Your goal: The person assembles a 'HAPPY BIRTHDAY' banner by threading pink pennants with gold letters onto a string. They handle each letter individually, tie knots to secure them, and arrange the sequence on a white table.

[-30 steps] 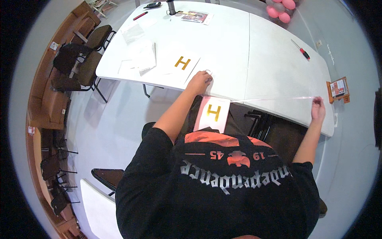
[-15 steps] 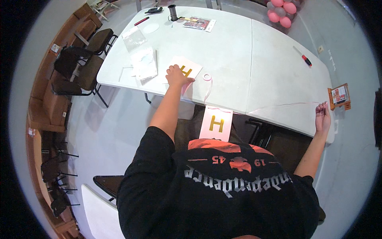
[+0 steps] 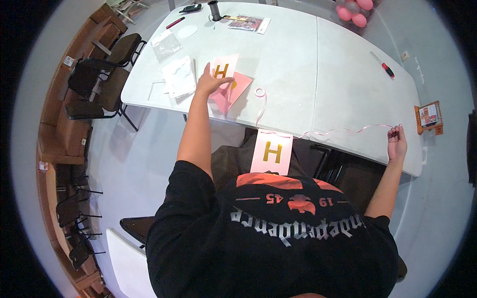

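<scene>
A pale pink card point(image 3: 230, 60) with a gold letter is gripped between the thumb and fingers of my left hand point(image 3: 209, 82), raised over the table's near edge. Under it lie pinker cards point(image 3: 241, 85), partly hidden by the hand. At the far right, my right hand point(image 3: 396, 143) pinches the end of a thin pink ribbon point(image 3: 348, 130). The ribbon sags leftward along the table's front edge to a second lettered card point(image 3: 283, 151), which hangs below that edge in front of me. From there it runs up to a small ribbon roll point(image 3: 260, 92).
On the white table point(image 3: 283, 59) lie white sheets point(image 3: 180, 78), a clear plastic bag point(image 3: 166, 45), a red pen point(image 3: 175, 22), a dark cylinder point(image 3: 214, 11), a flat packet point(image 3: 246, 23) and a screwdriver point(image 3: 386, 68). A small wooden stand point(image 3: 429, 117) is at the right edge.
My left hand has lifted and tilted the lettered card, baring the pinker cards beneath. My right hand has come slightly inward, and the ribbon has slackened into waves.
</scene>
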Motion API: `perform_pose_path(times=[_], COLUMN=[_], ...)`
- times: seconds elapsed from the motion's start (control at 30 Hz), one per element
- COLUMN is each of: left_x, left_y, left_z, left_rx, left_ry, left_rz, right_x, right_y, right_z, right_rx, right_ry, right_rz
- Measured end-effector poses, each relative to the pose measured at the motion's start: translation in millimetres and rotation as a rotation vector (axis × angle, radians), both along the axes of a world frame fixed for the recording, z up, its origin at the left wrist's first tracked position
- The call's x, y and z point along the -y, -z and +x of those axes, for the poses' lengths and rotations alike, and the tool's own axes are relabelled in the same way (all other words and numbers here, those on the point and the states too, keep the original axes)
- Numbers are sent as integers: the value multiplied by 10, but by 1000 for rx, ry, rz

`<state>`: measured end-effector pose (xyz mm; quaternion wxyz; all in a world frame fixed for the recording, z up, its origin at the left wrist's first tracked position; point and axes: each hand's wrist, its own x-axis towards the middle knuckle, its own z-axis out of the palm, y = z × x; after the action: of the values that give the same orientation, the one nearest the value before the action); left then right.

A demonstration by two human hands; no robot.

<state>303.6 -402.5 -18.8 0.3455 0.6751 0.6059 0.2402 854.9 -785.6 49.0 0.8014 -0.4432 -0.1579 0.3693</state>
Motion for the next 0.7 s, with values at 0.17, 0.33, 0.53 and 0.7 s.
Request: perform_pose_path(times=[0.17,0.33,0.53,0.7], left_x=[-23,57,69,120], left_y=[-232,-616,-614,-340], left_z=[-48,-102,710,1623], left_rx=[13,213,308,-13], left_ry=[18,-83,147,143], left_rz=[-148,-234,-133,90], right_x=[-240,-477,-693,-749], right_y=[562,1182,1695,1694], right_z=[44,-51,-367,-461], right_rx=[30,142,660,789], right_ry=[80,190,476,533], right_rz=[-135,-320,-535,-647])
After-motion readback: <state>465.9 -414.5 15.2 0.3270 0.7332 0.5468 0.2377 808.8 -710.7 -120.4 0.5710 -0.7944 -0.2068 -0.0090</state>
